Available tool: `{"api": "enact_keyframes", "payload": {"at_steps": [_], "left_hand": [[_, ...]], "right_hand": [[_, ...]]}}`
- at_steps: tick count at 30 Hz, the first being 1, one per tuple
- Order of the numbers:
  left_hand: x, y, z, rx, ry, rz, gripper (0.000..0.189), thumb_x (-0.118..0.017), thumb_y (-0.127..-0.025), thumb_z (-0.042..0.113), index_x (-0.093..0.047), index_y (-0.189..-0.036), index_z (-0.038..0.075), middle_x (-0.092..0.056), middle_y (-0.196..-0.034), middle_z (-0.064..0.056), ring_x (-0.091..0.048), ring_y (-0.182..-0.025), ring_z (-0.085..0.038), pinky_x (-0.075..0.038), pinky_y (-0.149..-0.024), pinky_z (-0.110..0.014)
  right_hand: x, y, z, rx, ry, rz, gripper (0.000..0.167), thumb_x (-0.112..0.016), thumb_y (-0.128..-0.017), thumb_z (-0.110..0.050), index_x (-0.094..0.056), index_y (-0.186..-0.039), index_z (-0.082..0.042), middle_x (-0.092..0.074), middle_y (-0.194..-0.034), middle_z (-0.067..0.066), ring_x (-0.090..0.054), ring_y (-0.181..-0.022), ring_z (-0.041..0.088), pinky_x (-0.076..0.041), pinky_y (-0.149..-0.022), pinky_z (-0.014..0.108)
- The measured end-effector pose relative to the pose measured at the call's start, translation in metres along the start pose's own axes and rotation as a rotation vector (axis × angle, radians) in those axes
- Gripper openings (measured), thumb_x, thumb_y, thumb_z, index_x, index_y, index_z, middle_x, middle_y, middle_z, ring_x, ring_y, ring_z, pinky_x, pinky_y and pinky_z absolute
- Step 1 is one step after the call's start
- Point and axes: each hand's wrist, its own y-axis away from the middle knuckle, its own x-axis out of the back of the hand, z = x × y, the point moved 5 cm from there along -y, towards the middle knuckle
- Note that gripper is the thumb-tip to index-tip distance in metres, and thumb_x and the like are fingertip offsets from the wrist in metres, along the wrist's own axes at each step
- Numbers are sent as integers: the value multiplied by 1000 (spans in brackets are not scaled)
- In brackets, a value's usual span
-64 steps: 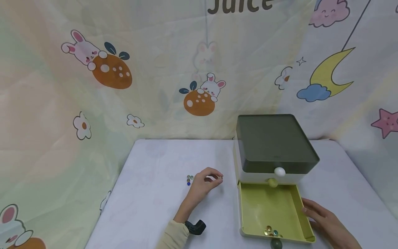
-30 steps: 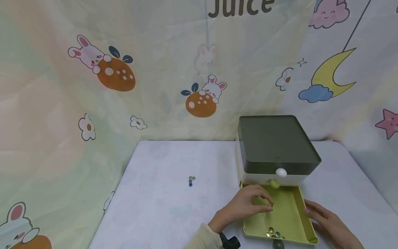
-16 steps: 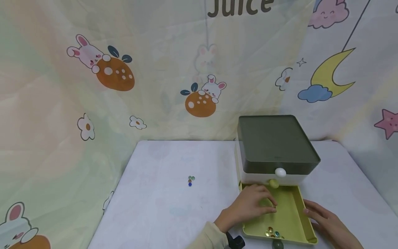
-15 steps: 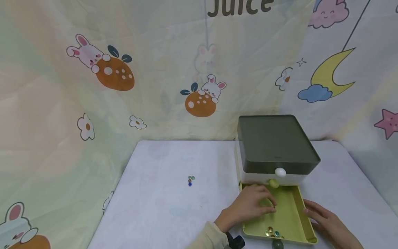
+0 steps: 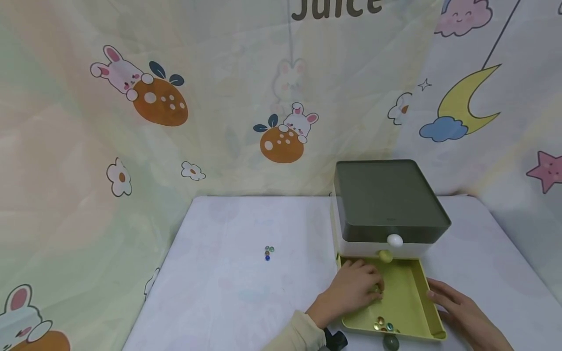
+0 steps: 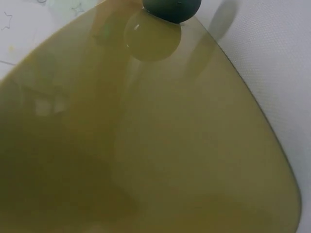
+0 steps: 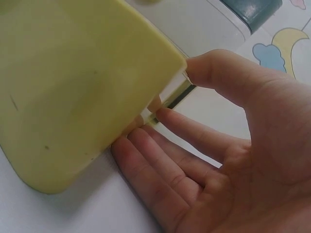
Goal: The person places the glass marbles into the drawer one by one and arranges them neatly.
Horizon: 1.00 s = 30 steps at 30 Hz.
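Observation:
My left hand (image 5: 353, 287) is inside the pulled-out yellow-green drawer (image 5: 408, 280), fingers curled and thumb and index pinching a small glass marble (image 5: 377, 289). Several other marbles (image 5: 382, 322) lie near the drawer's front wall. At the drawer's right side my right hand (image 5: 463, 307) rests its fingertips against the outer wall. In the right wrist view, nearly straight fingers (image 7: 160, 165) touch the drawer (image 7: 73, 107) along its edge. The left wrist view is filled by the drawer's front (image 6: 170, 126) and its dark green knob (image 6: 171, 7); the left hand is out of that view.
The drawer unit (image 5: 391, 200) stands at the back right, with a dark green top, a white knob (image 5: 395, 241) and a yellow-green knob (image 5: 385, 256). Several marbles (image 5: 268, 252) lie in a small cluster on the white table (image 5: 219, 292). A printed cloth (image 5: 219, 97) hangs behind.
My left hand has carried a marble from near the table cluster right into the drawer, then lowered with its fingers curling in. The right hand has stayed at the drawer's side.

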Motion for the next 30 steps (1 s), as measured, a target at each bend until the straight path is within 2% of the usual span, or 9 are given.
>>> {"api": "enact_keyframes", "payload": {"at_steps": [8,15,20,30], "left_hand": [[3,1,2,9,-38,-69,7,-74,-93,52,-73,-97,47,-67,-106,26,-55,-97,-1,-35,-78,-19],[4,2,4,-6,-74,-47,6,-77,-91,51,-74,-94,47,-64,-95,25,-54,-90,0,-31,-73,-19],[1,2,4,-19,-105,-25,6,-77,-90,52,-74,-93,48,-63,-93,25,-53,-87,0,-29,-71,-20],[0,1,4,-19,-127,-56,8,-76,-90,54,-74,-95,49,-63,-95,26,-52,-86,0,-29,-71,-20]], "right_hand": [[-1,0,1,-6,4,8,104,-49,-101,-69,-8,-165,3,-4,-169,35,-15,-153,57,-41,-117,61],[-1,1,0,12,22,15,101,-48,-103,-66,-9,-165,4,-5,-170,34,-17,-154,56,-43,-116,59],[-1,1,-1,-4,22,19,106,-49,-101,-70,-9,-164,5,-5,-169,35,-16,-153,57,-42,-116,61],[0,-1,1,0,50,18,106,-48,-101,-70,-9,-164,6,-6,-168,36,-17,-153,58,-43,-116,60]]}}
